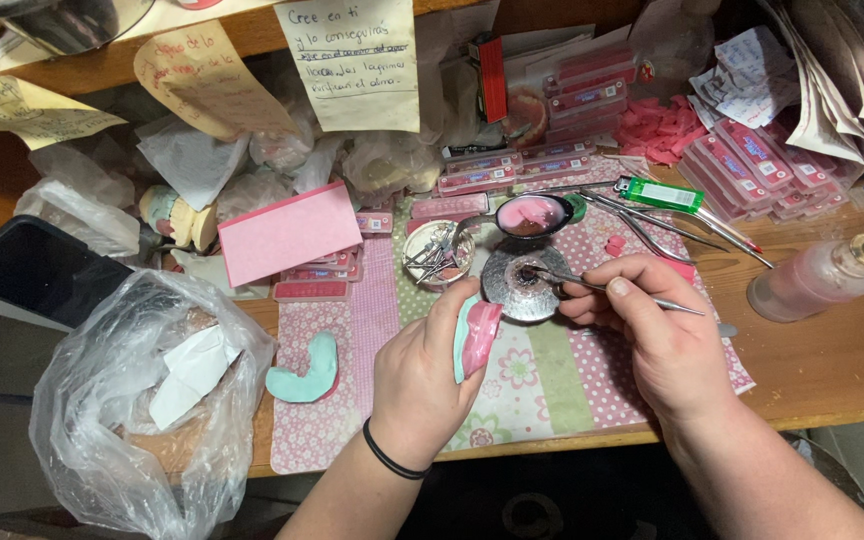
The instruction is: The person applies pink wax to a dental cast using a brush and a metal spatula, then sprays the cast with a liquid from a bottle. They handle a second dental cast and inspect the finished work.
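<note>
Her left hand (422, 375) gripped the pink-and-teal dental cast (476, 335) by its edges above the patterned mat (542, 375); it looked stiff, light, probably brittle (best held by the base). The right hand (652, 330) pinched a thin metal instrument (592, 287), its tip in the small round metal dish (522, 283).

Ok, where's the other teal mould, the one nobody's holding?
In the head view the loose teal mould lies flat on the pink patterned mat, just left of the left hand and right of the clear plastic bag.
</note>
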